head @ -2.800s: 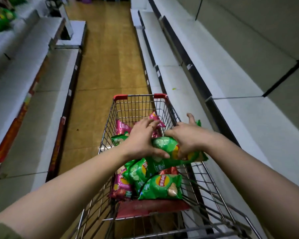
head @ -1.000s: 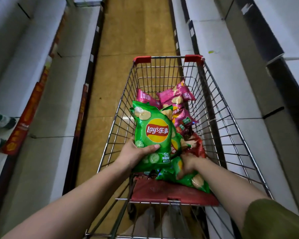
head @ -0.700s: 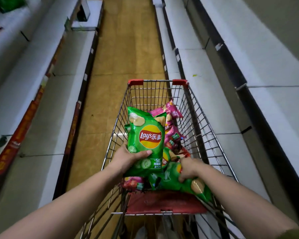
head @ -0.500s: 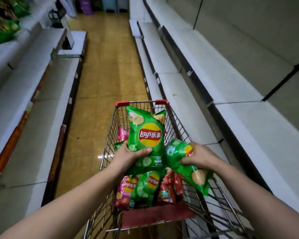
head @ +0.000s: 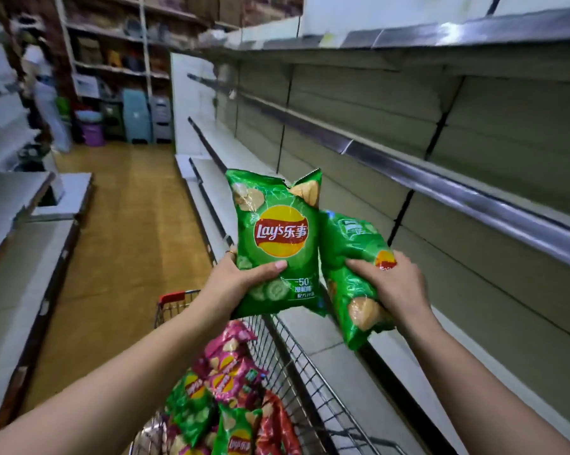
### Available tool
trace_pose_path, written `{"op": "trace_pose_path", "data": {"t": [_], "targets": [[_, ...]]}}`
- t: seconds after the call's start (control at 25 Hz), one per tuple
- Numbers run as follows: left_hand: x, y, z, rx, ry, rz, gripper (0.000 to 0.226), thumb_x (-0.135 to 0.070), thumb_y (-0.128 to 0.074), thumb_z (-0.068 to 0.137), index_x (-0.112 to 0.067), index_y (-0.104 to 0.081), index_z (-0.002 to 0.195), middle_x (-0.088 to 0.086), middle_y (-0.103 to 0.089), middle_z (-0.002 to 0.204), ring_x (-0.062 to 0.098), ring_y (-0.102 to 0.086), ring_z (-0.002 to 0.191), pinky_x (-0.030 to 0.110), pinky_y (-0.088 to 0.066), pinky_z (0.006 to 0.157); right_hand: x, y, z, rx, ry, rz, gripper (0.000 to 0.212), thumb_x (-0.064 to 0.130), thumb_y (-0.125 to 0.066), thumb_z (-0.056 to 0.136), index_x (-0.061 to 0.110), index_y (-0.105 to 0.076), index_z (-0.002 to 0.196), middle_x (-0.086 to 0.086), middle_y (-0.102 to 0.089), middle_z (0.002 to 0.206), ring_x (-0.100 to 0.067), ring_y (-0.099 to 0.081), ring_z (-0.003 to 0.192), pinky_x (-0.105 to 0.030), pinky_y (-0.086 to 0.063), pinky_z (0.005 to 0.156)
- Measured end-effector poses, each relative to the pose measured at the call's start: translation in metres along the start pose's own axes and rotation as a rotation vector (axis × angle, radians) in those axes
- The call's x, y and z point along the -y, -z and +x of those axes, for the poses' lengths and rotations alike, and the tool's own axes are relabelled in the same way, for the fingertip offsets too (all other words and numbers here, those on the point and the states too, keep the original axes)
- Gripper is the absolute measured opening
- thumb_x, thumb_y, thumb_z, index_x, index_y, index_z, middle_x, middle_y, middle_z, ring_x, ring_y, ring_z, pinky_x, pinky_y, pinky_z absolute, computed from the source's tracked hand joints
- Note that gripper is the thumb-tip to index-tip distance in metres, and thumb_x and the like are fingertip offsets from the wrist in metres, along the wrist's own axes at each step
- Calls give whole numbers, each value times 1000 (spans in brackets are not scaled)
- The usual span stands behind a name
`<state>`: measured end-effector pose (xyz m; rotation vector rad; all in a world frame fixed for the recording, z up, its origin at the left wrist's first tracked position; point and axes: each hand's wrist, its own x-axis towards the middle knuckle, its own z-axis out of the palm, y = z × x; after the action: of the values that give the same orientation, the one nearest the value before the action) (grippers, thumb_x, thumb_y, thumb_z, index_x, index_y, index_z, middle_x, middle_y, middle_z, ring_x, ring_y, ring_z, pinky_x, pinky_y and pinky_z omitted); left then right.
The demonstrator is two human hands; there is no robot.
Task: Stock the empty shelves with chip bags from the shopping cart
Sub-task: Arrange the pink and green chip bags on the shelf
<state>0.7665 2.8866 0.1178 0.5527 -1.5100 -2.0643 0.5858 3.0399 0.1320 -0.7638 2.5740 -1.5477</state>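
A shopper-turned-stocker stands in a supermarket aisle with a green chip bag in each hand, both raised above the shopping cart (head: 278, 349) toward the bare shelving on the right. The left hand (head: 240, 284) is clamped on the lower edge of an upright green bag (head: 277, 244), thumb across its front, so the logo faces outward, likely the way it is meant to sit on display. The right hand (head: 395, 284) is closed over the middle of a second green bag (head: 352, 277), which is tilted and turned partly sideways; its top edge touches the first bag. The empty shelves (head: 447, 188) run along the right side from near to far, their ledges bare. Below the arms, the cart holds a heap of pink, green and red chip bags (head: 231, 399), near at hand and yet to be shelved. More shelving lines the left side.
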Motion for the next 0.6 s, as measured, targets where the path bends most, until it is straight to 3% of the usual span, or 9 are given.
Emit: {"op": "trace_pose_path", "data": {"t": [0.12, 0.28, 0.4, 0.48, 0.6], "targets": [[-34, -41, -5, 83, -84, -4, 62, -17, -77, 59, -8, -55, 116, 11, -73, 97, 26, -73, 81, 31, -59, 61, 24, 50, -11, -91, 39, 271, 63, 54, -80, 45, 14, -64, 90, -4, -71, 85, -26, -68, 80, -39, -56, 73], [-66, -113, -17, 268, -158, 0, 59, -12, -82, 60, -7, -59, 114, 12, -74, 96, 26, -72, 81, 31, -59, 61, 48, 135, -38, -200, 158, 372, 56, 41, -83, 50, 12, -65, 95, -5, -73, 87, -25, -70, 81, -39, -56, 75], [-80, -169, -26, 405, -153, -19, 52, -15, -73, 64, -6, -61, 114, 15, -73, 100, 26, -72, 81, 31, -58, 61, 54, 202, -64, -331, 169, 332, 40, 34, -85, 59, 14, -64, 87, -6, -71, 85, -27, -69, 81, -42, -56, 77], [-84, -203, -31, 514, -106, -12, 47, -20, -69, 66, -7, -63, 110, 15, -72, 101, 27, -72, 82, 33, -59, 64, 54, 241, -79, -397, 151, 253, 41, 42, -84, 57, 15, -64, 82, -4, -72, 83, -27, -68, 81, -47, -56, 79], [-87, -249, -42, 653, -33, 23, 48, -22, -70, 67, -6, -63, 112, 16, -72, 104, 28, -72, 86, 34, -59, 68, 58, 292, -102, -484, 98, 40, 43, 51, -79, 60, 15, -65, 80, -4, -70, 84, -26, -65, 83, -38, -52, 77]]}}
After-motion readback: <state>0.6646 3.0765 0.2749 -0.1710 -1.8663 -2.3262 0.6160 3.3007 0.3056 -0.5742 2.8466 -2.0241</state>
